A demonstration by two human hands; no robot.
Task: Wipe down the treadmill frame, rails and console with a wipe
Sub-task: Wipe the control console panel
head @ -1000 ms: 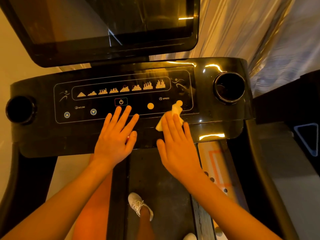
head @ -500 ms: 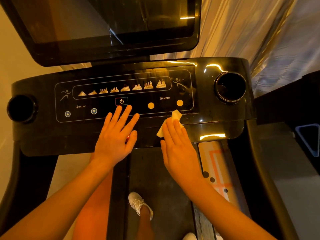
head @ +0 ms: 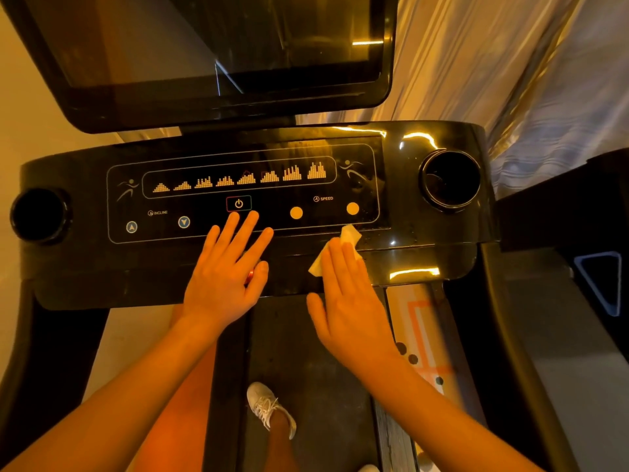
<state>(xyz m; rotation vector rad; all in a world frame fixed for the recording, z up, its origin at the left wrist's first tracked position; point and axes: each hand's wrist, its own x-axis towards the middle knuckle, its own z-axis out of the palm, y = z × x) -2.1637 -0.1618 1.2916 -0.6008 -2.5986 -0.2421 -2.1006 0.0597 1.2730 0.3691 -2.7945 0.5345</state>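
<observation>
Right hand point(head: 347, 308) has drawn back toward the body since the earlier frames. It has dragged the wipe point(head: 350, 237) off the right orange button point(head: 352, 208) and down to the lower border of the control panel. Left hand point(head: 221, 284) has not shifted.

Head view:
- Wipe: pale, folded, lying on the glossy black console point(head: 425, 240). One corner shows past the fingertips and another on the thumb side; the rest is hidden under the fingers.
- Grip, right: released, with no curl. Fingers are straight and together, pressing flat on the wipe. Judged reason: a flat hand spreads pressure across a wide strip and lets the wipe slide.
- Grip, left: released and holding nothing. Fingers are spread and flat on the console, with the tips just below the power button point(head: 239, 203). Whether they touch it, cannot tell. Judged reason: a brace while leaning in. Risk: a stray key press.
- Step judged: console pass, right part of the near edge.
- Right cup holder point(head: 451, 178) and screen point(head: 204, 46) have no hand on them. Whether they are already wiped, cannot tell.
- White shoe point(head: 269, 407) stands on the belt point(head: 306, 352), so the person reaches from the running position.
</observation>
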